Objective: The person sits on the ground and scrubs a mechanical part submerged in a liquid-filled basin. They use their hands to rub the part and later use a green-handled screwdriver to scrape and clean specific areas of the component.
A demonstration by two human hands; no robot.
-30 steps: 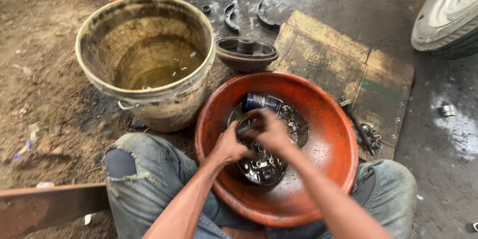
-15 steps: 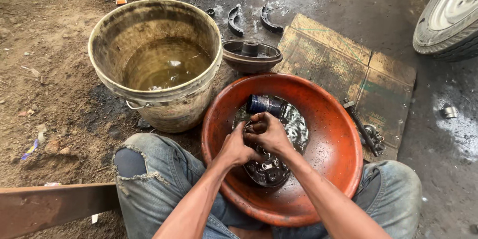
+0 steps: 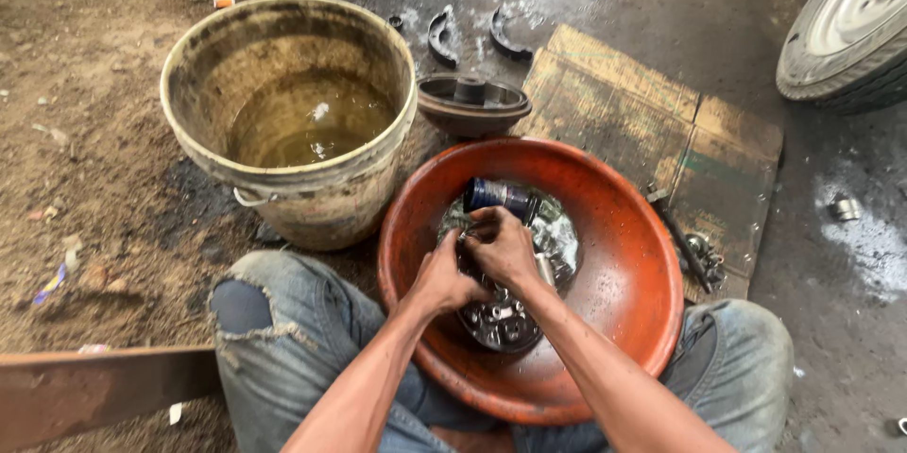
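An outdoor roadside repair yard: oily dirt ground, a vehicle tyre (image 3: 855, 33), scattered metal parts (image 3: 470, 35).

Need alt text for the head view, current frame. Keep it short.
Both hands, left hand and right hand, work on a wet round metal machine part inside a large orange-red basin held between denim-clad knees. A dirty beige bucket of murky water stands beside it on muddy ground.

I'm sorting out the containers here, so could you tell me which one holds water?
The big dirty bucket at the left holds murky water; the orange basin holds metal parts.
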